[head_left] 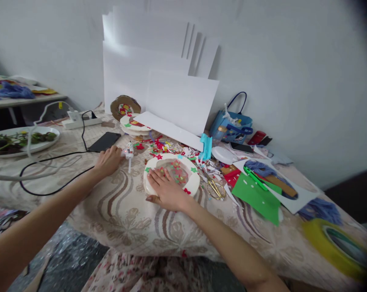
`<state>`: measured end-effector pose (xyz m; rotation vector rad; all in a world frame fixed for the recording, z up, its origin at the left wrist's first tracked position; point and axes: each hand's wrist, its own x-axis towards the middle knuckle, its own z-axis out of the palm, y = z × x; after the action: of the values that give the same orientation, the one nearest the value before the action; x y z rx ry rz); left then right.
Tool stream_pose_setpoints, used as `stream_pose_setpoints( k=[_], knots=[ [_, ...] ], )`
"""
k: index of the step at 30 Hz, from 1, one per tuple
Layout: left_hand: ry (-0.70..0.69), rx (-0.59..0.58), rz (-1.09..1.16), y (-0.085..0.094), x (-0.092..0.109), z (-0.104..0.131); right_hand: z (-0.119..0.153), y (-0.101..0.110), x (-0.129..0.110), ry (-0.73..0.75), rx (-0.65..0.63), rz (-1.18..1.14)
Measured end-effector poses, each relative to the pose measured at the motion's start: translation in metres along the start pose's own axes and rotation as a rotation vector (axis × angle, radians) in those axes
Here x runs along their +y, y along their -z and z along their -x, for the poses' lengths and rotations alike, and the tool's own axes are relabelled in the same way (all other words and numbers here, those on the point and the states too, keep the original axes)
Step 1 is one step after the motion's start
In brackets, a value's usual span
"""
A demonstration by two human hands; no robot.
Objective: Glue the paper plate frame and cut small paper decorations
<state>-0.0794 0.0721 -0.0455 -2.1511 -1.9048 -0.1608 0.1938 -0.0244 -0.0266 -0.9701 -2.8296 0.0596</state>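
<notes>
My left hand (109,159) is closed at the back of a white hot glue gun (129,151) lying on the tablecloth. A black cord runs under my left wrist, and the handle is hidden by my fingers. My right hand (168,189) lies flat, fingers stretched, on a white, wavy-edged round frame (191,184). Small red, green and blue paper flowers sit around its rim, and more flowers show in its see-through middle. Just right of the frame is a pair of gold-handled scissors (215,189). Beyond my left hand lies a black phone (104,142).
Paper scraps (186,151) surround a turquoise tool (206,147) behind the frame. White boards (180,101) lean on the wall. A green sheet (256,196) and yellow tape roll (332,247) lie right. A plate of greens (54,138) and a power strip (81,123) stand left.
</notes>
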Motion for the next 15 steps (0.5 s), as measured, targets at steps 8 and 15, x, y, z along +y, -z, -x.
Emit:
stream_pose_setpoints(
  k=[8,15],
  knots=[
    [-0.021,-0.01,0.024,0.0043,0.0005,0.0027,-0.0003,0.0,0.0002,0.0,-0.004,0.004],
    [0.002,-0.005,0.055,0.0057,-0.0025,0.0046,-0.0001,-0.001,0.0012,0.001,-0.013,-0.005]
  ],
)
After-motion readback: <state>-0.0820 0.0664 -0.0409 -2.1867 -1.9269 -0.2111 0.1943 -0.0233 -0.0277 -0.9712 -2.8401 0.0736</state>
